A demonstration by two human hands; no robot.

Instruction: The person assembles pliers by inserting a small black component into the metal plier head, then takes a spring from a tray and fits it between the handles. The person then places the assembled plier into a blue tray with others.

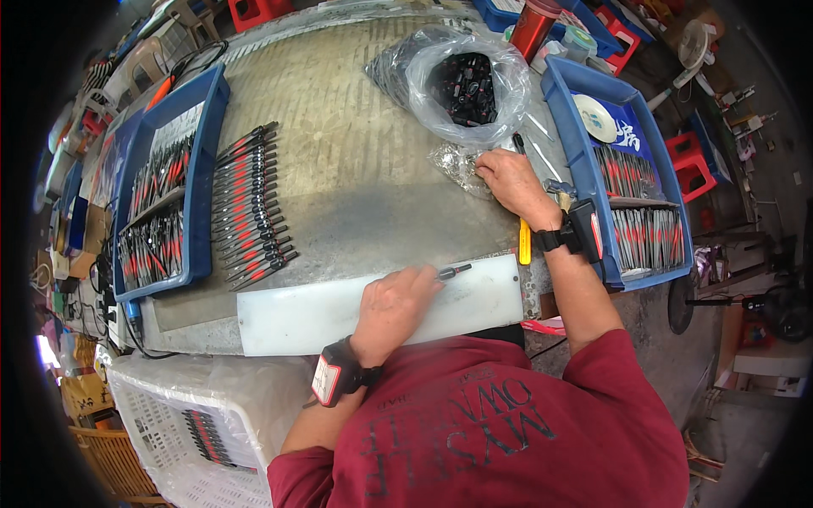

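My left hand [396, 309] is closed over the white board [296, 315] at the table's front edge. Out of its fingers sticks a short dark pen-shaped piece [456, 271], pointing right. My right hand [512, 182] reaches farther out, its fingertips pinched at a small clear bag [461, 168] of tiny shiny metal parts. Whatever those fingertips hold is too small to make out. Just beyond, a large clear plastic bag [517, 80] gapes around many black-and-red pieces [466, 93]. A row of black-and-red pen-shaped tools [250, 203] lies on the table to the left.
Blue trays [218, 102] [563, 110] with bundled pen-shaped tools flank the work area. A yellow-handled tool [525, 243] and a small hammer [556, 186] lie near my right forearm. At lower left stands a white plastic basket [152, 406]. A red cylinder [533, 30] rises at the back.
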